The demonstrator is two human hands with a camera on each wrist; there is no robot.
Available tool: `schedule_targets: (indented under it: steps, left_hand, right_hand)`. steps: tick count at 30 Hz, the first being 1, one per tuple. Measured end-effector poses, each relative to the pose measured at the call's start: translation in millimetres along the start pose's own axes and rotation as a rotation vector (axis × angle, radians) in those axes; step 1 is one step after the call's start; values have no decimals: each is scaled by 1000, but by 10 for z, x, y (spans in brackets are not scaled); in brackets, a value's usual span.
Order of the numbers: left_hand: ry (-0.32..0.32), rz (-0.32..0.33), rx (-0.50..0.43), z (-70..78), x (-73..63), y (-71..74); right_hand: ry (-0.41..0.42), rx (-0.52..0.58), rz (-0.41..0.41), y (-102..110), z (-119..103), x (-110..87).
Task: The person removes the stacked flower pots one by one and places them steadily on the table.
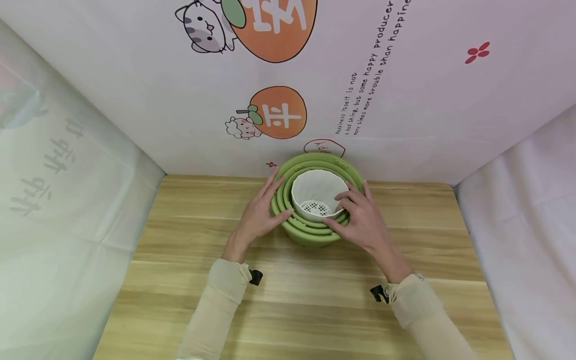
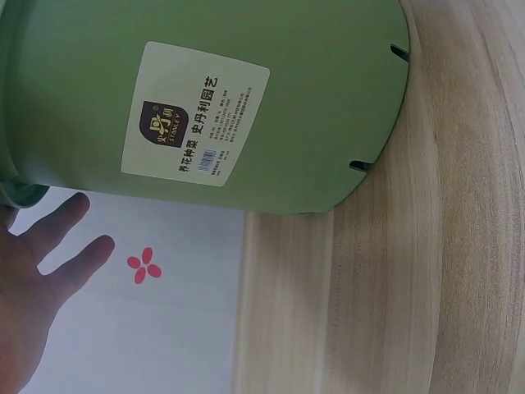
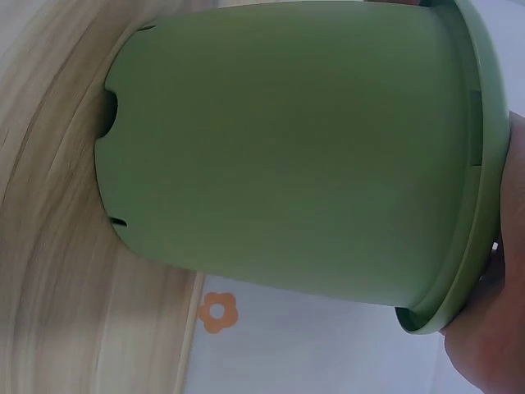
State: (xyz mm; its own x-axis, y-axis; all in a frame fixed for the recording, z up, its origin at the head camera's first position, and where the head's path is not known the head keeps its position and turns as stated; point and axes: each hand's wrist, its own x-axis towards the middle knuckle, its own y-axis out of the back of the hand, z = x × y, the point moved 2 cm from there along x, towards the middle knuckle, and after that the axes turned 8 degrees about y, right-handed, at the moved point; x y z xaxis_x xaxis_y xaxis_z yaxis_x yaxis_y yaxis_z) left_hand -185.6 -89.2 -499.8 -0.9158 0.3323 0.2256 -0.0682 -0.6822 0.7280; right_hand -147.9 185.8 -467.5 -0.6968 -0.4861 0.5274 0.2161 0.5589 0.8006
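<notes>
A stack of nested green flowerpots (image 1: 312,240) stands upright on the wooden table, their rims forming rings. Inside the innermost ring sits a white pot (image 1: 315,185) with a scalloped rim and a perforated bottom. My left hand (image 1: 256,215) rests at the stack's left side, fingers straight along the outer rim and thumb over the inner rims. With curled fingers inside the white pot and the thumb at its front edge, my right hand (image 1: 360,215) pinches the white pot's right rim. The left wrist view shows a printed label (image 2: 197,115) on the outer green pot.
Right behind the stack rises a white backdrop (image 1: 396,155) with printed oranges, cartoon animals and lettering. White cloth walls stand on the left (image 1: 58,200) and right (image 1: 517,215). Wooden tabletop (image 1: 310,305) extends in front and to both sides.
</notes>
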Motion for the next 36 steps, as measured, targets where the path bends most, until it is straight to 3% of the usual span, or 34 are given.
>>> schedule_targets:
  steps: [14,36]
  left_hand:
    - [2,1,-8,-2,-4,-8]
    - [-4,16,-49,2,-5,-23]
  right_hand:
    - [-82,108,62,-8,-46,22]
    - [-68,186,147,65,-85,86]
